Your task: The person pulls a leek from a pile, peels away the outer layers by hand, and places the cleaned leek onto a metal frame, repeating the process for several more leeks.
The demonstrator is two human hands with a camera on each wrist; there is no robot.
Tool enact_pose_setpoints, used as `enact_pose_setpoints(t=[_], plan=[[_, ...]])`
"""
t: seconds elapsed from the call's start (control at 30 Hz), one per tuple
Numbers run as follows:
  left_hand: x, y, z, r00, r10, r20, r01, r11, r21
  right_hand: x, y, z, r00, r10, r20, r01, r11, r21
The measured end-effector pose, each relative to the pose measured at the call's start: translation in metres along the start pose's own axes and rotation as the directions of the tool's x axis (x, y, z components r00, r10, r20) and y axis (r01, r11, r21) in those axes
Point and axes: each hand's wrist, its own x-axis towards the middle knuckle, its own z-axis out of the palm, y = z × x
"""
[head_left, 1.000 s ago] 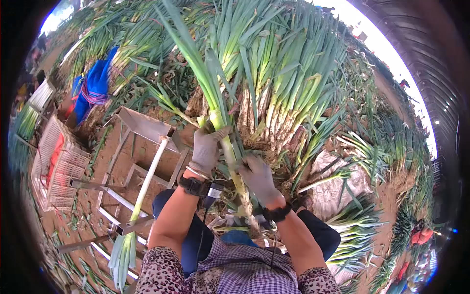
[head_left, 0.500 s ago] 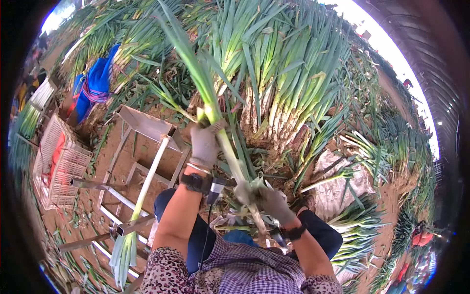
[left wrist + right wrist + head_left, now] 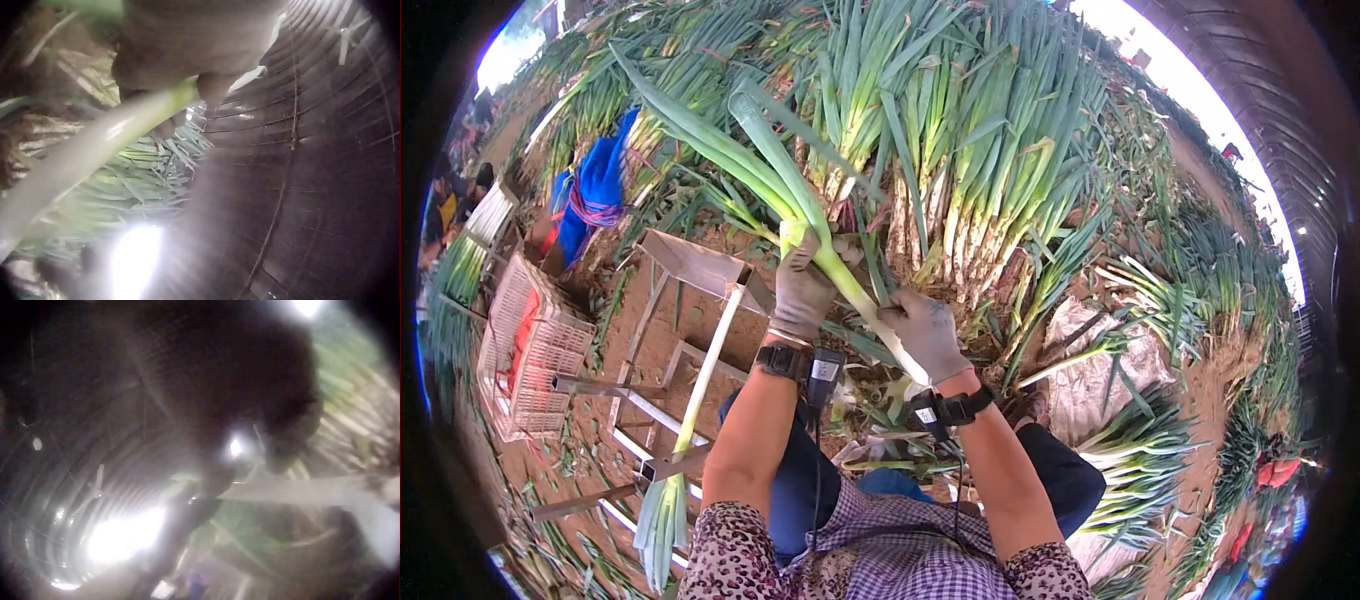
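A thick leek [image 3: 855, 292] slants down to the right, its leaves fanned to the upper left and its lower stem white. My gloved left hand [image 3: 803, 292] grips it just below the leaves; in the left wrist view, the stalk [image 3: 81, 147] runs out from under the hand [image 3: 187, 47]. My gloved right hand [image 3: 927, 333] has curled fingers at the lower stem, where a narrow green leaf also reaches. The right wrist view is dark and blurred, with the pale stem [image 3: 300, 492] meeting the fingertips of the hand [image 3: 244, 387].
Another leek [image 3: 712, 362] lies across a metal frame [image 3: 692, 262] on the left, near a white crate [image 3: 550, 350]. Bundled leeks [image 3: 1000, 180] stand ahead. To the right are a pale sack [image 3: 1105, 380] and a pile of leeks [image 3: 1135, 470].
The leek's leaves have swung left, and its lower stem has gone from brown and rough to white. My right hand dropped along the stem, then came back up.
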Motion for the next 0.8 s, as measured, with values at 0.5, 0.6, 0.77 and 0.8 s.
enact_pose_setpoints(t=[0.5, 0.6, 0.77, 0.8], plan=[[0.0, 0.037, 0.01, 0.987, -0.012, 0.16, 0.018, 0.999, -0.037, -0.071, 0.041, 0.003, 0.925, -0.04, 0.378, -0.136, 0.894, 0.426], [-0.008, 0.036, 0.019, 0.99, 0.015, -0.143, 0.01, 0.984, 0.178, -0.083, 0.016, -0.004, 0.911, 0.023, 0.412, -0.201, 0.897, 0.394], [-0.016, -0.009, 0.021, 0.952, 0.03, -0.304, 0.064, 0.954, 0.293, -0.055, -0.01, -0.009, 0.96, 0.021, 0.278, -0.131, 0.915, 0.382], [-0.013, -0.012, 0.014, 0.955, 0.022, -0.296, 0.067, 0.956, 0.287, -0.058, -0.012, -0.013, 0.953, 0.078, 0.292, -0.168, 0.94, 0.296]])
